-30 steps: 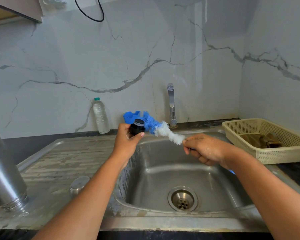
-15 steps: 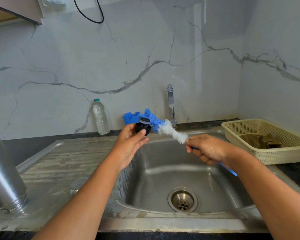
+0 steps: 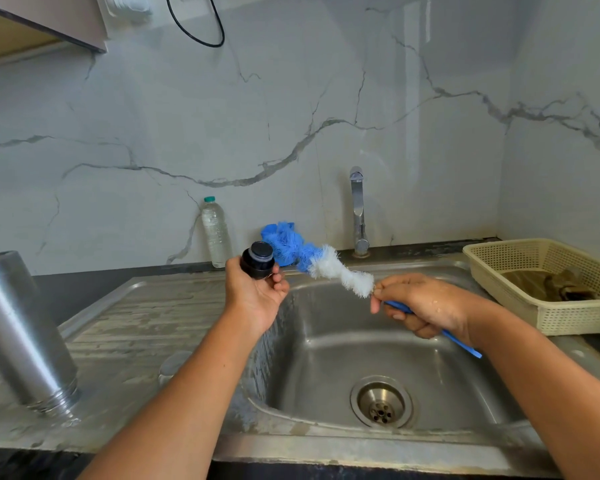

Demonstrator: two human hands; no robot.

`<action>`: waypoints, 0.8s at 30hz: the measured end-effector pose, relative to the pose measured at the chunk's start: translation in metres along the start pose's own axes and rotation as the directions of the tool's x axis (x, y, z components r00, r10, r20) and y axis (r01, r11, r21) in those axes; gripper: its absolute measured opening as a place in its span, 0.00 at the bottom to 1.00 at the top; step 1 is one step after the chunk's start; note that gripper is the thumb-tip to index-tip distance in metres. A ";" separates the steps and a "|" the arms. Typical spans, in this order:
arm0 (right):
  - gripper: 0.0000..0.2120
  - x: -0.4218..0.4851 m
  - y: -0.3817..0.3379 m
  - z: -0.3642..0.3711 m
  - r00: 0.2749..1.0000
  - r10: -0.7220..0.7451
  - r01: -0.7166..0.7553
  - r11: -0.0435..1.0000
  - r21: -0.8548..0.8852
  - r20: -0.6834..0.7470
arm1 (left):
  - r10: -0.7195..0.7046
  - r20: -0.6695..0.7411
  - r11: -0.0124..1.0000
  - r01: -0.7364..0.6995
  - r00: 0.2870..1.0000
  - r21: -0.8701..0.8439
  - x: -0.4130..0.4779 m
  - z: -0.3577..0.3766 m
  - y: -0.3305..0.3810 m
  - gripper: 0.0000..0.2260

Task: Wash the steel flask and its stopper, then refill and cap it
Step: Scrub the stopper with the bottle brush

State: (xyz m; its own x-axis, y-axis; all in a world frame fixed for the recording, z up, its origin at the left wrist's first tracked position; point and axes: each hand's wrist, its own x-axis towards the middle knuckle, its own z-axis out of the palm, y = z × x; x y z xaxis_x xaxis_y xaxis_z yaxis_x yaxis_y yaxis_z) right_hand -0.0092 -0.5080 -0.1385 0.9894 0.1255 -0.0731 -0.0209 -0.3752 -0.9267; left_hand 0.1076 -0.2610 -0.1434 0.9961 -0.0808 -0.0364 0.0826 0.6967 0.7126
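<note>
My left hand (image 3: 253, 294) grips the black flask stopper (image 3: 257, 260) above the sink's left rim, its top turned toward the camera. My right hand (image 3: 426, 306) holds the blue handle of a bottle brush (image 3: 326, 263) over the basin; the blue-and-white bristles reach left, their tip just beside the stopper. The steel flask (image 3: 18, 330) stands upside down, threaded mouth down, on the wet drainboard at far left. A small steel cap (image 3: 174, 365) lies on the drainboard near my left forearm.
The steel sink (image 3: 326, 344) has a central drain (image 3: 381, 405) and a tap (image 3: 358, 213) at the back, no water running. A plastic water bottle (image 3: 216, 233) stands against the marble wall. A beige basket (image 3: 541, 289) with a brown cloth sits at right.
My left hand has turned the stopper so its top faces up and toward me. The brush has drawn slightly back to the right, and my right hand moved a little right.
</note>
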 end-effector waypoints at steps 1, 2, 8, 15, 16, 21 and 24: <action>0.10 0.000 0.000 0.001 1.000 0.000 0.000 1.000 0.005 0.002 | 0.001 -0.018 1.000 -0.001 1.000 0.019 0.000 0.000 0.001 0.13; 0.10 0.000 0.000 0.002 1.000 -0.002 0.002 1.000 0.009 0.005 | -0.003 -0.029 0.999 0.004 1.000 0.046 -0.001 0.000 0.001 0.13; 0.11 -0.001 -0.005 0.008 0.999 -0.036 0.036 0.999 0.001 0.041 | -0.077 -0.028 0.987 0.080 0.997 0.140 -0.003 0.002 -0.001 0.15; 0.10 -0.004 -0.005 0.003 0.997 -0.008 0.012 0.998 -0.057 0.075 | -0.059 -0.053 0.986 0.067 0.997 0.153 0.001 -0.007 0.011 0.17; 0.10 -0.003 -0.005 0.005 0.997 -0.013 0.017 0.998 -0.059 0.073 | -0.074 -0.036 0.976 0.079 0.997 0.204 0.000 -0.006 0.006 0.17; 0.10 -0.010 -0.006 -0.003 0.997 -0.005 0.009 0.999 -0.043 0.083 | -0.061 -0.056 0.985 0.069 0.997 0.160 0.001 -0.005 0.009 0.16; 0.10 -0.012 -0.007 -0.005 0.994 0.003 0.003 0.999 -0.054 0.114 | -0.036 -0.063 0.981 0.047 0.997 0.187 0.002 -0.009 0.013 0.15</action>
State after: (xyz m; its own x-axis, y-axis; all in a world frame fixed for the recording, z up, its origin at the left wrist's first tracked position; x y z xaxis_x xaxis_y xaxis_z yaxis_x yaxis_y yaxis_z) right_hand -0.0203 -0.5112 -0.1291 0.9665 0.2281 -0.1174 -0.0101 -0.4235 -0.9059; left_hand 0.1112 -0.2462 -0.1406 0.9925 -0.0609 -0.1059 0.1220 0.5466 0.8285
